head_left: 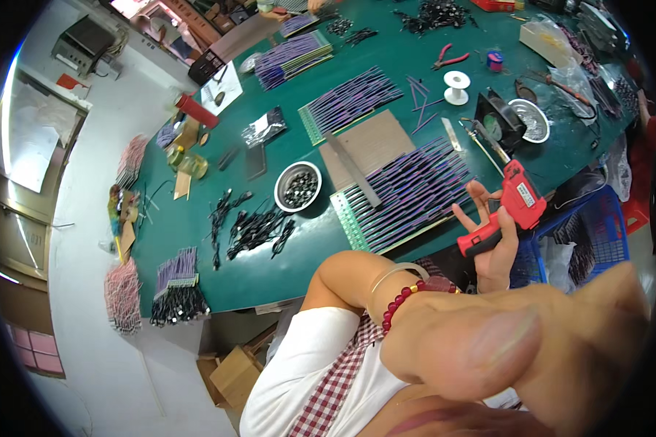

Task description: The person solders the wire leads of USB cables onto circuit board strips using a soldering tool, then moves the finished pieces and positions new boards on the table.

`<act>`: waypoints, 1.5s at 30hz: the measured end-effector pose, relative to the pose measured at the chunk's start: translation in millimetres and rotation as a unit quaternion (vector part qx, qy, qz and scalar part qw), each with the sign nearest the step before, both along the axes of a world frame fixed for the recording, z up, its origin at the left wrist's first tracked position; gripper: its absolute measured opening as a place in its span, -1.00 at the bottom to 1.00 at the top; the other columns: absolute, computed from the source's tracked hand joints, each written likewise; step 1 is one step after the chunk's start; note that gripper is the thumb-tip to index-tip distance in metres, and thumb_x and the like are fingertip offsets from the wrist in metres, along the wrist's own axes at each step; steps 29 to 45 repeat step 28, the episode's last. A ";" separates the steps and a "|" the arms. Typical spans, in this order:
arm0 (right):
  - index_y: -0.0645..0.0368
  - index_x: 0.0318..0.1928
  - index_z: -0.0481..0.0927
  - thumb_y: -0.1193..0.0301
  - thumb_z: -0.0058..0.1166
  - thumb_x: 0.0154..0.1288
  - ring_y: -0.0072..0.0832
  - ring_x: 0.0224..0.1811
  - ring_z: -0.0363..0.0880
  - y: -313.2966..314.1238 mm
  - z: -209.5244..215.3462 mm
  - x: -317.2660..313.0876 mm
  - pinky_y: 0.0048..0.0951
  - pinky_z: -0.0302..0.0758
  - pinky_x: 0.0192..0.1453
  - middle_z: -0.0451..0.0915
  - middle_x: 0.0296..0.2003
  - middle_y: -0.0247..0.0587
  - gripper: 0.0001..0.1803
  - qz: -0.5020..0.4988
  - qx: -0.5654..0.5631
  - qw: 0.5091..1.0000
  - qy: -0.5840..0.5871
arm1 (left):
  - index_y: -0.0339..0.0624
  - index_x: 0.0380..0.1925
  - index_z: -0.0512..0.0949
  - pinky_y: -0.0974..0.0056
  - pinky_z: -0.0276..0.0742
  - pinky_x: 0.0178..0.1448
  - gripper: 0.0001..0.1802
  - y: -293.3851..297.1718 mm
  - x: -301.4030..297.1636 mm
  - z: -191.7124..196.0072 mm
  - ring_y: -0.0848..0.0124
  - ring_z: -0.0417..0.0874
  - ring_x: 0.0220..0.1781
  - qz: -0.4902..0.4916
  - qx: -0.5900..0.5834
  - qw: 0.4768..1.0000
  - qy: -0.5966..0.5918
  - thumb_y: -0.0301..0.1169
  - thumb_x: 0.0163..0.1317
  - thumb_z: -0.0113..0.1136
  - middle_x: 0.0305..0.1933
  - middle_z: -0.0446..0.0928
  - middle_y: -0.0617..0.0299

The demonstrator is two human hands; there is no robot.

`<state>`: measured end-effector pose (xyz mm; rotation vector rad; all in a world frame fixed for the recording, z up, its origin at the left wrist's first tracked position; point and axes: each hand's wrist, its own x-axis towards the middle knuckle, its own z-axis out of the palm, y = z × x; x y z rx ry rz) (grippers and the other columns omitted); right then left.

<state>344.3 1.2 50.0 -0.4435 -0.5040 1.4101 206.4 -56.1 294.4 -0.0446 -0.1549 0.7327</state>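
Observation:
My right hand (497, 264) holds a red and black soldering gun (519, 198) by its handle, with some fingers stretched out beyond the grip. The gun's metal tip points up and away over the green table. Close in front of the camera is my left hand (481, 353), large and blurred, with a red bead bracelet (401, 300) and a bangle at the wrist. Its thumb shows, but the other fingers are mostly hidden. Just left of the gun lies a row of purple-black strips (415, 191) joined to a green circuit board (351, 222), with a metal ruler (351, 171) across them.
A bowl of small dark parts (297, 187) stands left of the strips, near bundles of black cables (259, 231). Beyond lie a cardboard sheet (368, 146), a white spool (456, 87), red pliers (450, 57) and a metal bowl (530, 120). A blue crate (605, 218) stands below the table's right edge.

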 end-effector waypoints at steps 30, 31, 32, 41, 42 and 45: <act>0.06 0.02 0.34 0.21 -0.04 0.28 -0.19 0.24 0.29 4.7 -14.4 2.1 0.09 0.34 0.21 0.42 0.05 0.00 -0.65 0.036 -0.008 0.999 -0.025 | 0.07 -0.16 0.64 0.02 0.21 0.33 -0.74 48.7 -79.8 -48.7 0.13 0.47 0.07 0.169 0.706 0.575 0.378 -0.19 0.16 0.20 -0.03 0.57 0.04; 0.06 0.02 0.34 0.21 -0.04 0.28 -0.19 0.24 0.29 4.7 -14.4 2.1 0.09 0.34 0.21 0.42 0.05 0.00 -0.65 0.036 -0.008 0.999 -0.025 | 0.07 -0.16 0.64 0.02 0.21 0.33 -0.74 48.7 -79.8 -48.7 0.13 0.47 0.07 0.169 0.706 0.575 0.378 -0.19 0.16 0.20 -0.03 0.57 0.04; 0.06 0.02 0.34 0.21 -0.04 0.28 -0.19 0.24 0.29 4.7 -14.4 2.1 0.09 0.34 0.21 0.42 0.05 0.00 -0.65 0.036 -0.008 0.999 -0.025 | 0.07 -0.16 0.64 0.02 0.21 0.33 -0.74 48.7 -79.8 -48.7 0.13 0.47 0.07 0.169 0.706 0.575 0.378 -0.19 0.16 0.20 -0.03 0.57 0.04; 0.06 0.02 0.34 0.21 -0.04 0.28 -0.19 0.24 0.29 4.7 -14.4 2.1 0.09 0.34 0.21 0.42 0.05 0.00 -0.65 0.036 -0.008 0.999 -0.025 | 0.07 -0.16 0.64 0.02 0.21 0.33 -0.74 48.7 -79.8 -48.7 0.13 0.47 0.07 0.169 0.706 0.575 0.378 -0.19 0.16 0.20 -0.03 0.57 0.04; 0.06 0.02 0.34 0.21 -0.04 0.28 -0.19 0.24 0.29 4.7 -14.4 2.1 0.09 0.34 0.21 0.42 0.05 0.00 -0.65 0.036 -0.008 0.999 -0.025 | 0.07 -0.16 0.64 0.02 0.21 0.33 -0.74 48.7 -79.8 -48.7 0.13 0.47 0.07 0.169 0.706 0.575 0.378 -0.19 0.16 0.20 -0.03 0.57 0.04; 0.06 0.02 0.34 0.21 -0.04 0.28 -0.19 0.24 0.29 4.7 -14.4 2.1 0.09 0.34 0.21 0.42 0.05 0.00 -0.65 0.036 -0.008 0.999 -0.025 | 0.07 -0.16 0.64 0.02 0.21 0.33 -0.74 48.7 -79.8 -48.7 0.13 0.47 0.07 0.169 0.706 0.575 0.378 -0.19 0.16 0.20 -0.03 0.57 0.04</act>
